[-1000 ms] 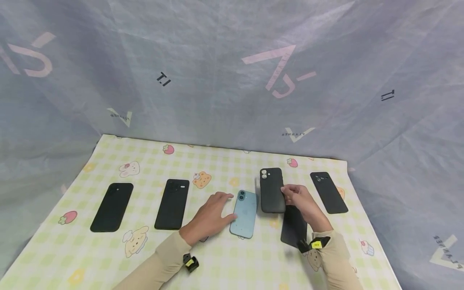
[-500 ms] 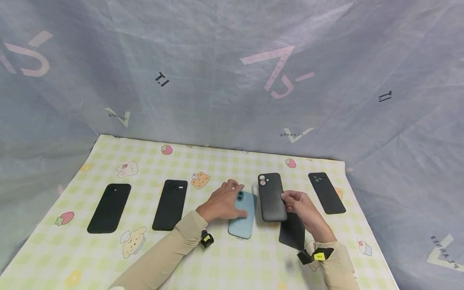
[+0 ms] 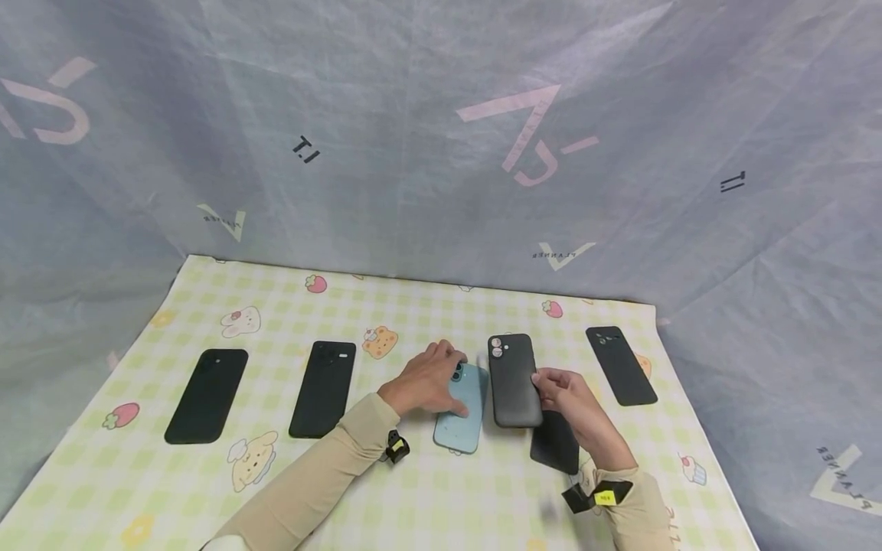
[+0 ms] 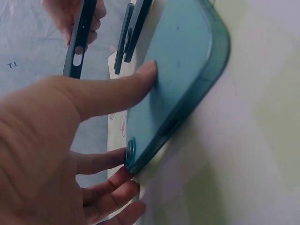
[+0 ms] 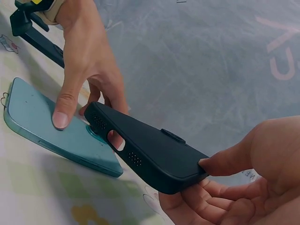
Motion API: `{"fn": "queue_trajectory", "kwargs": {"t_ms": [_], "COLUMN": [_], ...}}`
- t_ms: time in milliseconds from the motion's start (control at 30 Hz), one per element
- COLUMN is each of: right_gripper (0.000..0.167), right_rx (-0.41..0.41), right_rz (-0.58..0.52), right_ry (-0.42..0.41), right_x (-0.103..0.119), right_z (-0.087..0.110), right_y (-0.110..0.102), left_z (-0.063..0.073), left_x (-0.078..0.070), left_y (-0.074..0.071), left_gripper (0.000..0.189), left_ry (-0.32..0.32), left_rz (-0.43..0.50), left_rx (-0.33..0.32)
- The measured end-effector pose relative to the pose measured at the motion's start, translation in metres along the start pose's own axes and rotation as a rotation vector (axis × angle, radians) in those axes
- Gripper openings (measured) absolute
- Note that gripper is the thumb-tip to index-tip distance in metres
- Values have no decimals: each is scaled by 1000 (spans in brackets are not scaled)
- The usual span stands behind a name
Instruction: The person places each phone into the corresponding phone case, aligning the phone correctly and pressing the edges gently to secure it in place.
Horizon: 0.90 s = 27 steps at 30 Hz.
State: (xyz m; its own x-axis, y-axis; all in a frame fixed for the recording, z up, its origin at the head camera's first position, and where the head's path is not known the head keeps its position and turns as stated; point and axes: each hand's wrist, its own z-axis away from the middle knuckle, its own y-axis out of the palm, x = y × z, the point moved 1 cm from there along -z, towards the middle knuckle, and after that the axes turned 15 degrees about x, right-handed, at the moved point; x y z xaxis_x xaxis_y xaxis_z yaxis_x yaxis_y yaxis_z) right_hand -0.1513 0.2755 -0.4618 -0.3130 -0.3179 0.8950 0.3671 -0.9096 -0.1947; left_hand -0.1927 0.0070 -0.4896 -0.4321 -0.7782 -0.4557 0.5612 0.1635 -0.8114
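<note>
Blue phone (image 3: 473,392) lies back up on the table, a bit right of its middle, camera end toward the far edge. Biggest of all is the gray cloth (image 3: 386,153) hanging behind that edge. Next comes the table (image 3: 427,505), with its checked cover. The black case (image 3: 514,380) is a bit bigger than the phone and is up off the table, just right of it.

The right hand (image 3: 573,402) pinches the case by its right side. The left hand (image 3: 426,380) touches the phone: its thumb rests on the back and its fingers spread by the camera end, not wrapped round it.

The case looks light and a little bendy, so pinching a long side should work. The phone looks heavier, stiff and slippery, and a drop could crack it. Best take it by both long sides, away from the small camera lens (image 4: 131,152).

One second ago, the left hand was at the phone's left side; now it is over the phone. The case has come a little toward the near edge. The phone looks unmoved.
</note>
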Motion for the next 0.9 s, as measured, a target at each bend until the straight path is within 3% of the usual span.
{"fn": "queue_trajectory", "kwargs": {"t_ms": [233,467,900], "right_gripper": [29,23,35], "right_rx": [10,-15,-27], "right_rz": [6,-4,5], "right_ry": [-12,-5,-29], "right_x": [-4,-6,-3], "right_z": [2,3,0], "right_y": [1,3,2], "left_z": [-6,-7,4], "left_x": [7,9,5], "left_y": [-3,-2,3], "left_gripper": [83,83,83], "left_ry": [24,12,59], "left_rz": [131,181,428], "left_rx": [-1,-1,-71]}}
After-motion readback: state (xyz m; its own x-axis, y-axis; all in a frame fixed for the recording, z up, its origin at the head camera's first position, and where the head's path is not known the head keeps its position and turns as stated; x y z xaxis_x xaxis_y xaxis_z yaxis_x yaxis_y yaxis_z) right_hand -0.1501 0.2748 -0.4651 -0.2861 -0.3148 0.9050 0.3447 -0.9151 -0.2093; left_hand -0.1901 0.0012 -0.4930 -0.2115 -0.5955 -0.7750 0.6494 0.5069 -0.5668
